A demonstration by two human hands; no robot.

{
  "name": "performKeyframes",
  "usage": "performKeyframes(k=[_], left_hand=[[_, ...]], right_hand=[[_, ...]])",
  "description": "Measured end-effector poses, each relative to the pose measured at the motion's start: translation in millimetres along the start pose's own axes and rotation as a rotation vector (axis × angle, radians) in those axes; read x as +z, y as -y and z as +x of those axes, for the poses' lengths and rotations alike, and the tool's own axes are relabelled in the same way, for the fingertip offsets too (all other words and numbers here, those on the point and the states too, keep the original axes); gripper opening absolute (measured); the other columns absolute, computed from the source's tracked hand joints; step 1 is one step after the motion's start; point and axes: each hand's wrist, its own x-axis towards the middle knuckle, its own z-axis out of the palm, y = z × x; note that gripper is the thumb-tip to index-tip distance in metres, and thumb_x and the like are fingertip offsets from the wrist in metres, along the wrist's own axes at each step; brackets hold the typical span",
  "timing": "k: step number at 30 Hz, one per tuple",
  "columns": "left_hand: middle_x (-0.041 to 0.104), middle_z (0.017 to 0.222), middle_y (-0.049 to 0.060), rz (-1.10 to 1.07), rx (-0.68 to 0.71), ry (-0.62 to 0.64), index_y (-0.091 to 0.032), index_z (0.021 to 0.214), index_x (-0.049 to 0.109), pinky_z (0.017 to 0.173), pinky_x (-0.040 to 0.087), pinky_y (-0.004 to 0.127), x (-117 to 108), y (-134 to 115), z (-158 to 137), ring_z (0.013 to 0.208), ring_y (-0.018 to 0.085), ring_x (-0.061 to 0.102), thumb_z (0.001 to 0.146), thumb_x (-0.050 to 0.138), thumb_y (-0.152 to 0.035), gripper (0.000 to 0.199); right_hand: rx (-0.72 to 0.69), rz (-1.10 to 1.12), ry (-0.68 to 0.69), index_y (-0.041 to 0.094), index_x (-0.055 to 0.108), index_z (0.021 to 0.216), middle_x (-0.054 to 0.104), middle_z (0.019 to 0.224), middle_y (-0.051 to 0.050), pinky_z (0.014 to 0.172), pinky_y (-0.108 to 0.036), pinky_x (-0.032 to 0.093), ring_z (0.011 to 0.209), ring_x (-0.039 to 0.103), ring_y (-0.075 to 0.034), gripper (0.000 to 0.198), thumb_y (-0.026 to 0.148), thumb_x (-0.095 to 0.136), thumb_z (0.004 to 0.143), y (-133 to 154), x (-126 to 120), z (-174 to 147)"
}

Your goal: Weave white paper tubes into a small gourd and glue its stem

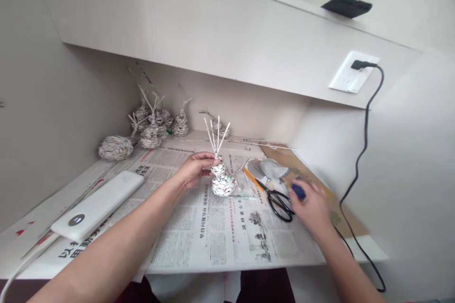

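My left hand (195, 169) pinches the neck of a small gourd-shaped weaving (224, 185) made of rolled newspaper strips. It stands upright on the newspaper, with several thin paper stakes fanning out of its top. On the right, my right hand (311, 202) is closed around a blue handle (298, 191); the rest of that tool is hidden or blurred. Just left of this hand lie black-handled scissors (280, 203) and an orange strip (252, 178). Crumpled clear plastic (273, 169) sits behind them.
Several finished-looking woven paper gourds (151, 136) and a round one (115, 147) stand at the back left. A white power bank (99, 203) with a cable lies on the left. Newspaper (192, 232) covers the table. A black cord (366, 147) hangs from the wall socket (354, 72).
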Motion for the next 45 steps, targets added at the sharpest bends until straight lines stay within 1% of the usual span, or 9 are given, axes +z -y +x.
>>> performKeyframes(k=[3, 7, 13, 16, 18, 21, 26, 31, 45], left_hand=[[0.07, 0.077, 0.005, -0.019, -0.016, 0.038, -0.013, 0.078, 0.068, 0.053, 0.049, 0.021, -1, 0, 0, 0.063, 0.013, 0.063, 0.053, 0.089, -0.023, 0.033], [0.07, 0.076, 0.004, -0.033, -0.021, 0.068, -0.013, 0.079, 0.069, 0.052, 0.048, 0.02, 0, -1, 0, 0.063, 0.012, 0.063, 0.055, 0.087, -0.021, 0.031], [0.071, 0.076, 0.006, -0.057, -0.034, 0.06, -0.012, 0.079, 0.07, 0.055, 0.05, 0.023, 1, -1, -1, 0.064, 0.014, 0.064, 0.055, 0.086, -0.017, 0.028], [0.071, 0.076, 0.006, -0.059, -0.043, 0.066, -0.012, 0.079, 0.071, 0.058, 0.051, 0.024, 1, -1, -1, 0.065, 0.014, 0.065, 0.056, 0.085, -0.016, 0.027], [0.071, 0.077, 0.006, -0.049, -0.053, 0.069, -0.012, 0.08, 0.072, 0.059, 0.052, 0.024, 1, 0, -1, 0.066, 0.015, 0.065, 0.056, 0.085, -0.016, 0.027], [0.071, 0.078, 0.007, -0.046, -0.069, 0.075, -0.013, 0.08, 0.072, 0.059, 0.052, 0.025, 3, 0, -3, 0.067, 0.016, 0.066, 0.057, 0.084, -0.015, 0.026], [0.071, 0.074, 0.007, -0.035, -0.095, 0.123, -0.012, 0.077, 0.072, 0.057, 0.052, 0.025, 11, 1, -9, 0.063, 0.016, 0.065, 0.057, 0.084, -0.014, 0.023], [0.07, 0.07, 0.005, -0.062, -0.132, 0.123, -0.012, 0.075, 0.072, 0.056, 0.052, 0.025, 15, 0, -12, 0.06, 0.015, 0.064, 0.057, 0.082, -0.011, 0.021], [0.071, 0.069, 0.006, -0.088, -0.178, 0.143, -0.011, 0.075, 0.073, 0.059, 0.054, 0.026, 15, 0, -13, 0.06, 0.016, 0.065, 0.058, 0.081, -0.011, 0.019]], right_hand=[[0.112, -0.25, 0.147, 0.014, 0.066, 0.111, 0.07, 0.103, -0.016, 0.089, -0.046, 0.046, 0.097, 0.062, -0.032, 0.037, 0.025, 0.051, 0.08, -54, -8, -19], [0.073, -0.229, 0.214, 0.01, 0.058, 0.123, 0.068, 0.111, -0.015, 0.09, -0.042, 0.047, 0.099, 0.063, -0.031, 0.046, 0.022, 0.046, 0.08, -69, -8, -30], [0.09, -0.335, 0.226, 0.004, 0.056, 0.127, 0.069, 0.103, -0.02, 0.09, -0.044, 0.047, 0.097, 0.063, -0.034, 0.054, 0.014, 0.048, 0.075, -48, -6, -21], [0.198, -0.258, 0.224, 0.005, 0.058, 0.126, 0.068, 0.104, -0.021, 0.088, -0.045, 0.047, 0.098, 0.063, -0.035, 0.051, 0.018, 0.049, 0.078, -35, -13, -18], [0.294, -0.01, 0.21, 0.012, 0.062, 0.12, 0.069, 0.104, -0.017, 0.082, -0.043, 0.05, 0.094, 0.065, -0.032, 0.044, 0.029, 0.051, 0.082, -18, -23, -19], [0.36, 0.508, 0.277, 0.018, 0.066, 0.1, 0.07, 0.083, -0.008, 0.069, -0.035, 0.053, 0.077, 0.065, -0.024, 0.035, 0.047, 0.053, 0.085, 25, -44, -22], [0.233, 0.889, 0.429, 0.019, 0.062, 0.092, 0.06, 0.069, -0.001, 0.059, -0.029, 0.05, 0.059, 0.056, -0.015, 0.03, 0.048, 0.055, 0.089, 102, -62, -27], [0.121, 0.796, 0.424, 0.019, 0.059, 0.101, 0.056, 0.068, 0.001, 0.057, -0.026, 0.044, 0.058, 0.051, -0.013, 0.028, 0.044, 0.048, 0.094, 128, -51, -28], [0.003, 0.685, 0.318, 0.022, 0.056, 0.121, 0.063, 0.076, -0.002, 0.062, -0.031, 0.045, 0.065, 0.056, -0.019, 0.03, 0.033, 0.048, 0.094, 126, -40, -26]])
